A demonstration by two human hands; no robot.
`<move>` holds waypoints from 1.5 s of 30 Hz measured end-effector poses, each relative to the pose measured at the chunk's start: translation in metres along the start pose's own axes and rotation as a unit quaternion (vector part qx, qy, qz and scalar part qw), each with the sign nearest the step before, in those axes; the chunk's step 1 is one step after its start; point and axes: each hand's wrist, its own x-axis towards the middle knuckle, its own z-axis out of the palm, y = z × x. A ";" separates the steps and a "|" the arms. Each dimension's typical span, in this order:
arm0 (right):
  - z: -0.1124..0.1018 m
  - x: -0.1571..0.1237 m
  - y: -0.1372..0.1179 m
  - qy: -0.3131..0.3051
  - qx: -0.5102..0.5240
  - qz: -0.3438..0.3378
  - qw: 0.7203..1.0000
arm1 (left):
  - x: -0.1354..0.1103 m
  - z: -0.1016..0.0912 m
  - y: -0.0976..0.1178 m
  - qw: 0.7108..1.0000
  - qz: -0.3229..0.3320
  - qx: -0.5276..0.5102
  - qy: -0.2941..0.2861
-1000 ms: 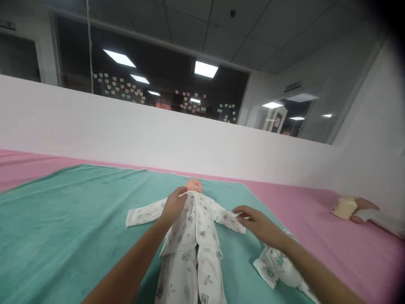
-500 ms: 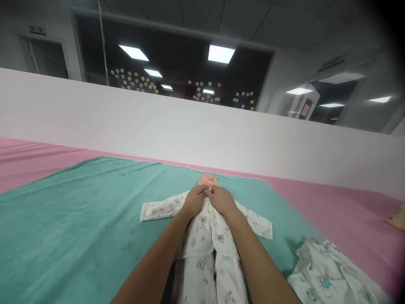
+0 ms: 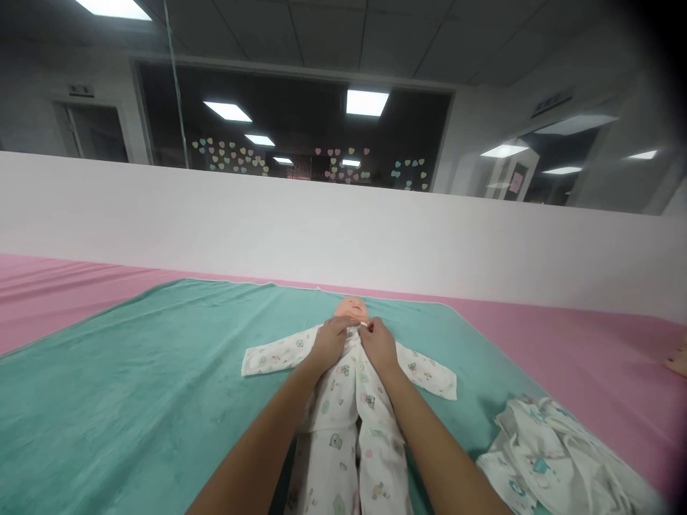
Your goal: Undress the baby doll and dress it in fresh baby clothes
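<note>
A baby doll [image 3: 351, 307] lies on its back with its head at the far end. It wears a white printed baby top [image 3: 337, 390], its sleeves spread out to both sides, over matching printed trousers [image 3: 333, 472]. At the neckline, my left hand [image 3: 331, 342] rests on the collar, fingers stretched toward the middle under the doll's chin. My right hand [image 3: 378, 345] pinches the collar edge just to the right. Below the hands, the two front panels meet along the chest and part slightly near the hem.
Under the doll spreads a green blanket [image 3: 161, 386] over a pink sheet [image 3: 558, 350]. A crumpled white printed cloth [image 3: 558, 458] lies at the lower right. Behind stands a low white wall [image 3: 300, 229], with a dark window bearing heart stickers above it.
My right hand has drawn slightly right and away from my left, its fingers now pinching the collar edge. My left hand stays at the neckline. The camera view has tilted a little.
</note>
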 end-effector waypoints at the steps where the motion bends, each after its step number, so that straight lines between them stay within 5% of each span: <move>1: -0.003 -0.008 -0.001 0.012 0.005 0.000 1.000 | -0.003 0.001 0.001 1.000 0.006 0.004 0.005; 9: -0.021 -0.070 -0.005 -0.023 0.037 -0.088 0.995 | -0.050 -0.001 0.001 0.999 0.035 0.026 -0.022; 19: -0.023 -0.056 -0.006 -0.033 -0.065 -0.149 0.986 | -0.058 -0.004 0.001 0.998 0.023 0.028 -0.048; 26: -0.028 -0.066 0.001 -0.025 -0.015 -0.204 0.979 | -0.059 -0.007 0.006 0.996 0.043 0.045 -0.057; 39: -0.018 -0.056 0.010 0.011 0.085 -0.017 0.996 | -0.062 -0.008 0.011 0.997 0.028 0.034 -0.055; 45: -0.033 -0.077 0.001 -0.020 0.011 -0.085 0.996 | -0.067 -0.012 0.013 0.997 0.056 0.048 -0.027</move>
